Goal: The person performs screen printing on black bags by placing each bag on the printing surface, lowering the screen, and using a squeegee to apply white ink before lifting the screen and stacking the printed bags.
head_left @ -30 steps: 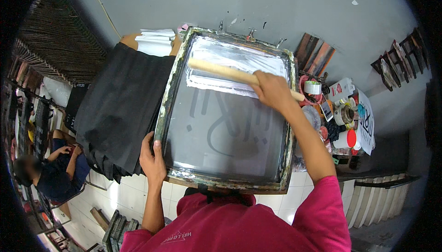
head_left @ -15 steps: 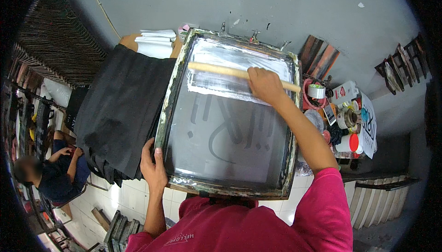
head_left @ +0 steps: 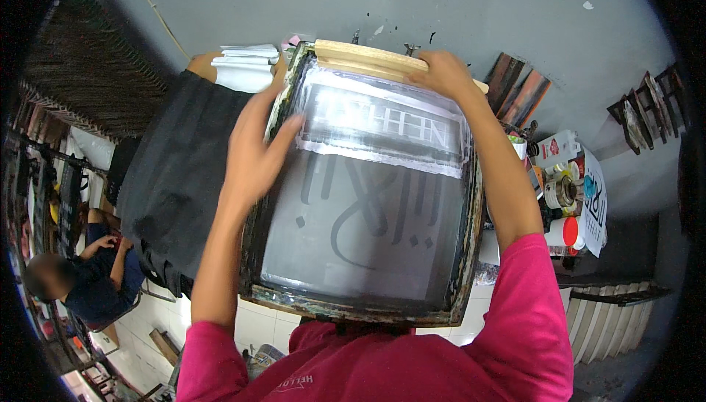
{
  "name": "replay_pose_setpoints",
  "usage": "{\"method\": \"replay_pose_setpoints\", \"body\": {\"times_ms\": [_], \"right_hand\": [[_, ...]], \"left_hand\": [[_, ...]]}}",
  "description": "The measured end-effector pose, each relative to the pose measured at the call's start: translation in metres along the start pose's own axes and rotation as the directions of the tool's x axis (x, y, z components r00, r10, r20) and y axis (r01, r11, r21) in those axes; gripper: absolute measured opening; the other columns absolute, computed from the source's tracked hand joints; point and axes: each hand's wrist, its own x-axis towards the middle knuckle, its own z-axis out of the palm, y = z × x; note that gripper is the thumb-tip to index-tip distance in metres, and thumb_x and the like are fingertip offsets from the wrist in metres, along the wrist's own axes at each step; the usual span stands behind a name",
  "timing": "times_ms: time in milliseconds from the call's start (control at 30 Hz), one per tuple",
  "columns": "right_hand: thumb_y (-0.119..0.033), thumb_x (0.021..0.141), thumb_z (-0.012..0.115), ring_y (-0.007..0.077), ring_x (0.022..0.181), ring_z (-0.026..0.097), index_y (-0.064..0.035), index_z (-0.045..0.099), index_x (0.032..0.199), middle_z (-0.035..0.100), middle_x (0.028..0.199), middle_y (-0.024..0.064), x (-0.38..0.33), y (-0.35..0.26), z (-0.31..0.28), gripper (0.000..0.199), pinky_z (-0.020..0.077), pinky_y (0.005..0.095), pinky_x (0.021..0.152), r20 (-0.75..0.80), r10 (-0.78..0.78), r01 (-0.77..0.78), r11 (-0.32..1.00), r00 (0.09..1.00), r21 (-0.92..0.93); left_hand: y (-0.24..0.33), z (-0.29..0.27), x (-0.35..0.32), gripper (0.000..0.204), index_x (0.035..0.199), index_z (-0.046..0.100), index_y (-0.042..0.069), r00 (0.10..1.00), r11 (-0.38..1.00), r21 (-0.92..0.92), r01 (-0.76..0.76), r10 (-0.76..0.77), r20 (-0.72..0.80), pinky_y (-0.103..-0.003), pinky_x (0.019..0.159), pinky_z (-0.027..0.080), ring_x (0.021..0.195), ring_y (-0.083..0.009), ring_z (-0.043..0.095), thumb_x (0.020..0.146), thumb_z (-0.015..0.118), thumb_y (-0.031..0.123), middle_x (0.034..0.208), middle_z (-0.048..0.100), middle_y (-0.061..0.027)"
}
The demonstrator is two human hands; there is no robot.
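A screen-printing frame (head_left: 248,273) with a paint-stained rim lies before me. Its grey mesh (head_left: 360,284) carries dark curved lettering shapes, and white ink (head_left: 434,162) is spread across the far part, where block letters show. My right hand (head_left: 445,75) grips the right part of a wooden squeegee (head_left: 353,60), which lies along the frame's far edge. Beside the frame's left rim, near its far corner, is my left hand (head_left: 257,141), somewhat blurred. Its thumb stands apart from the fingers and it holds nothing; whether it touches the rim I cannot tell.
Black fabric (head_left: 176,174) is stacked to the left, with folded white cloths (head_left: 246,67) behind it. At the right stand a white jug (head_left: 557,148), tins and a red-lidded tub (head_left: 562,233). Coloured squeegees (head_left: 522,90) lean on the wall. A person (head_left: 103,277) sits at far left.
The squeegee has moved from the inked mesh to the frame's far edge, still in my right hand. My left hand has left the near left rim and moved forward. Block letters now show.
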Motion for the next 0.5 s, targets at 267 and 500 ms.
{"method": "replay_pose_setpoints", "body": {"times_ms": [267, 500], "right_hand": [[-0.07, 0.074, 0.076, 0.0364, 0.081, 0.073, -0.011, 0.079, 0.096, 0.075, 0.086, 0.0161, -0.031, -0.012, 0.016, 0.063, 0.0562, 0.0493, 0.076, -0.093, 0.211, -0.221, 0.968, 0.973, -0.118], [-0.071, 0.073, 0.075, 0.0355, 0.076, 0.073, -0.0088, 0.079, 0.09, 0.075, 0.081, 0.0155, -0.057, -0.02, 0.019, 0.065, 0.0561, 0.0475, 0.069, -0.158, 0.132, -0.156, 0.976, 0.979, -0.151]], "left_hand": [[-0.063, 0.082, 0.16, 0.039, 0.112, 0.073, 0.003, 0.873, 0.929, 0.314, -0.195, 0.018, 0.488, -0.045, 0.088, 0.053, 0.096, -0.0363, 0.071, 0.082, 0.08, 0.025, 0.098, 0.075, -0.0194], [-0.068, 0.081, 0.13, 0.038, 0.111, 0.076, 0.01, 0.893, 0.904, 0.375, -0.203, 0.014, 0.449, -0.048, 0.081, 0.053, 0.089, -0.0353, 0.072, 0.082, 0.079, 0.035, 0.089, 0.076, -0.0149]]}}
